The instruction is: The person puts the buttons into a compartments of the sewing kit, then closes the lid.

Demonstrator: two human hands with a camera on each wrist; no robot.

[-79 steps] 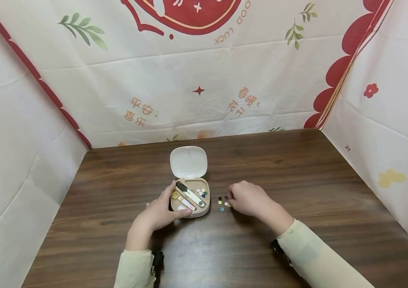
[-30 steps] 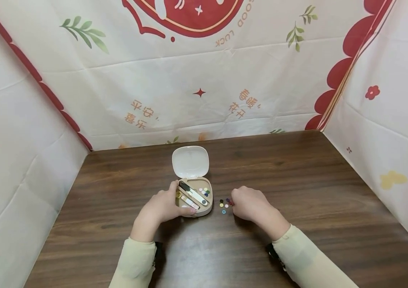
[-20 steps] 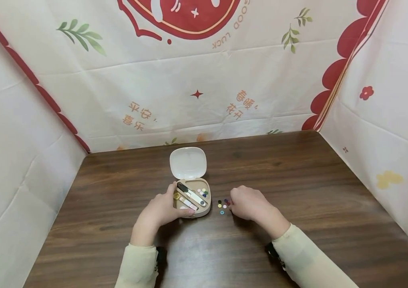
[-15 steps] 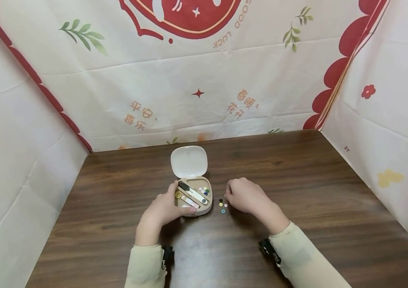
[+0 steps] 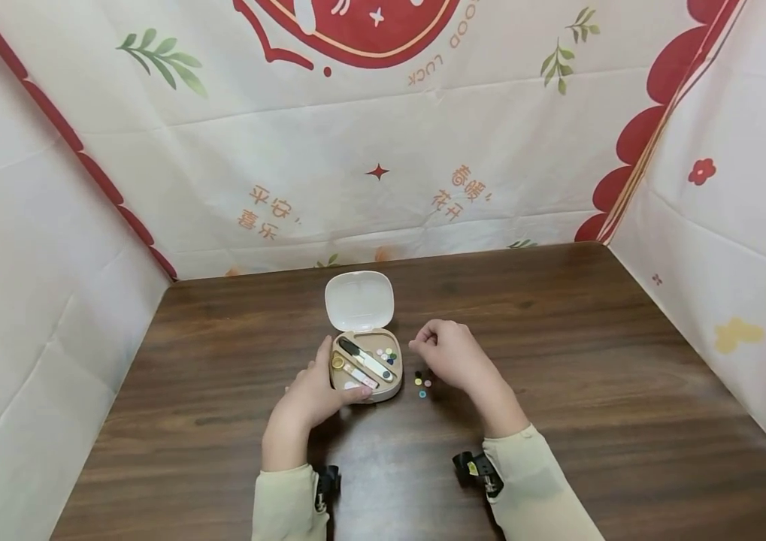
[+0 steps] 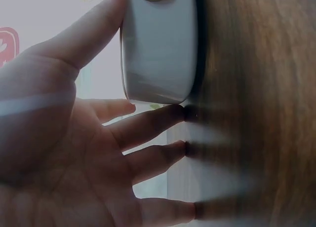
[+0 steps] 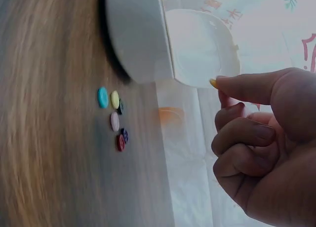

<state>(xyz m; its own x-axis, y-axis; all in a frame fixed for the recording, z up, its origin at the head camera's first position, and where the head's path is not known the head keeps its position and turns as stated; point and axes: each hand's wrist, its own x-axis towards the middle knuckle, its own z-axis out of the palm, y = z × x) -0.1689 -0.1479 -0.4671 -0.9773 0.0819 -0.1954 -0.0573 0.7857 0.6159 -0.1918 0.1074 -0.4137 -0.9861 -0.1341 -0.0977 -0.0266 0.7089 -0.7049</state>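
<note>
Your right hand (image 5: 457, 357) pinches a yellow button (image 7: 213, 82) just above the tabletop (image 5: 220, 323), beside the case (image 5: 389, 391); pinch lightly, letting your left hand (image 5: 313, 391), spread around the case, steady it.

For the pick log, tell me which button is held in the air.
The yellow button pinched in the right hand. It alone is held; the pale yellow button and five others lie on the table, and more sit in the box.
</note>
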